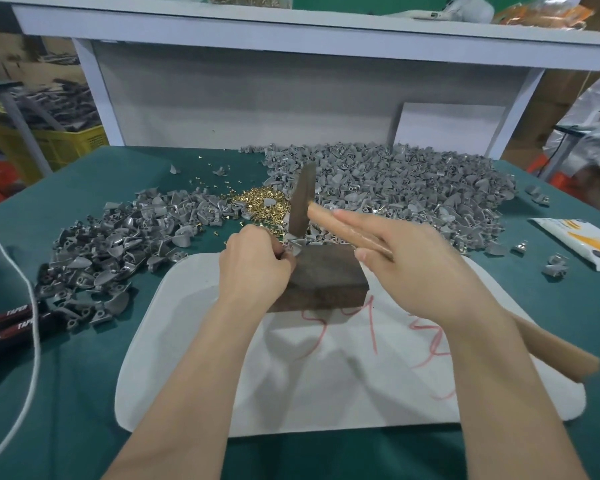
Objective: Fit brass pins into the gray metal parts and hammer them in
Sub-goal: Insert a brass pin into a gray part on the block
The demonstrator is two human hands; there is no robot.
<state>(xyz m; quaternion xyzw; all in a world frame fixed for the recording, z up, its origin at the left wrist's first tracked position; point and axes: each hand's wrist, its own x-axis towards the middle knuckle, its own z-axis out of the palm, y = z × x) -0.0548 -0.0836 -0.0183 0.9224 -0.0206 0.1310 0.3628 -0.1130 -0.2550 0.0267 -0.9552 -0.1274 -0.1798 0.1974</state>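
My left hand point(255, 259) pinches a small gray metal part point(297, 247) against the far left corner of a dark metal block point(326, 277). My right hand point(413, 261) grips the wooden handle of a hammer point(301, 199), whose dark head hangs just above that part. A heap of brass pins point(260, 204) lies behind the block. One big pile of gray parts point(395, 188) spreads across the back right, and another pile of gray parts point(118, 244) lies at the left. Whether a pin sits in the held part is hidden by my fingers.
The block stands on a white sheet point(326, 375) with red marks, on a green table point(84, 393). Black-handled pliers point(11, 323) and a white cord point(32, 323) lie at the left edge. A white packet point(582, 244) lies at the right. A person sits at far right.
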